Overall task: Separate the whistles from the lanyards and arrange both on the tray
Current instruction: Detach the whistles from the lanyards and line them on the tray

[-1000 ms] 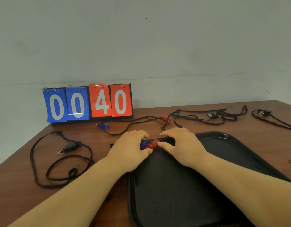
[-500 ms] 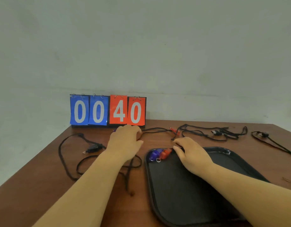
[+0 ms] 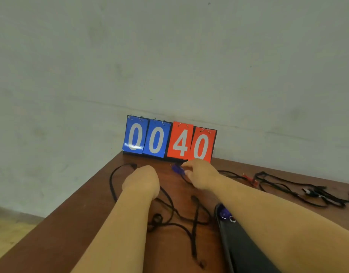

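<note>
A blue whistle (image 3: 177, 169) lies on the table just in front of the scoreboard. My right hand (image 3: 201, 175) pinches it between fingertips and thumb, and its black cord runs back under the hand. To the left, my left hand (image 3: 141, 182) is curled in a fist on a black lanyard (image 3: 112, 180) where the loop ends; its fingertips are hidden. The black tray (image 3: 240, 245) shows at the bottom right, mostly covered by my right forearm. Another blue whistle (image 3: 224, 212) with a metal ring sits at the tray's far corner.
A flip scoreboard (image 3: 169, 141) reading 0040 stands against the wall. More black lanyards (image 3: 181, 219) lie tangled between my arms, and others (image 3: 299, 191) with a red whistle (image 3: 248, 177) trail to the right. The table's left edge (image 3: 77, 196) is close.
The view has swung left and tilted. My right hand left the tray and reached forward onto the blue whistle by the scoreboard. My left hand shifted left onto the black lanyard loop.
</note>
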Motion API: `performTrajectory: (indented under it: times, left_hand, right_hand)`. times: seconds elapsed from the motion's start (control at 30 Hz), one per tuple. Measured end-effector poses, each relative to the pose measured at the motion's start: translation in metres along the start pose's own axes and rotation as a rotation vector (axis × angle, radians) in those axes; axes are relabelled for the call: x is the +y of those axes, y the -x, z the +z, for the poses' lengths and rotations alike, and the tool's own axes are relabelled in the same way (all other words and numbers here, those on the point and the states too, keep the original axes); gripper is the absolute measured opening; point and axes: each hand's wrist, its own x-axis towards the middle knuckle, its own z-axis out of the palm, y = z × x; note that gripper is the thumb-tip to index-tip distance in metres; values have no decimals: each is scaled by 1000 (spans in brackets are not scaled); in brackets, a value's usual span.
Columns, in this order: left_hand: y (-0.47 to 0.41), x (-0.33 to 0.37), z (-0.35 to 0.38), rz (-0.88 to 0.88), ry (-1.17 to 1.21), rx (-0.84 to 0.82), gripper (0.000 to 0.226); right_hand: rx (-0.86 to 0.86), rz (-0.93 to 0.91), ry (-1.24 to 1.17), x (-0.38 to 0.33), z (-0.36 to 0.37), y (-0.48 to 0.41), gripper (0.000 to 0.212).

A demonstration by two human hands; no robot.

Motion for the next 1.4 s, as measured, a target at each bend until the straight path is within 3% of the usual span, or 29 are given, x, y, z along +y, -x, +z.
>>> performTrajectory:
  times: [0.17,0.43,0.57,0.67,0.9,1.17,1.4]
  left_hand:
    - [-1,0,-4,9,86,68,15]
    - [-8,-1,-11,108,357,358,19]
    - [-6,7,-10,248,441,356,27]
    - [-5,11,-7,276,500,349,30]
    - [-1,10,-10,168,231,425,24]
    - [-6,13,1,161,331,386,16]
    - [-5,16,-4,199,343,457,14]
  right_hand:
    - [23,61,-39,0,15,-37,39]
    - [77,115,-69,13,11,-45,29]
    - [41,137,-99,22,-13,-33,14]
    - [-19,143,-72,30,-32,-19,19]
    - [18,176,30,52,-58,8,28]
    - [106,172,26,58,-61,22,17]
    - [189,98,173,56,-62,31,27]
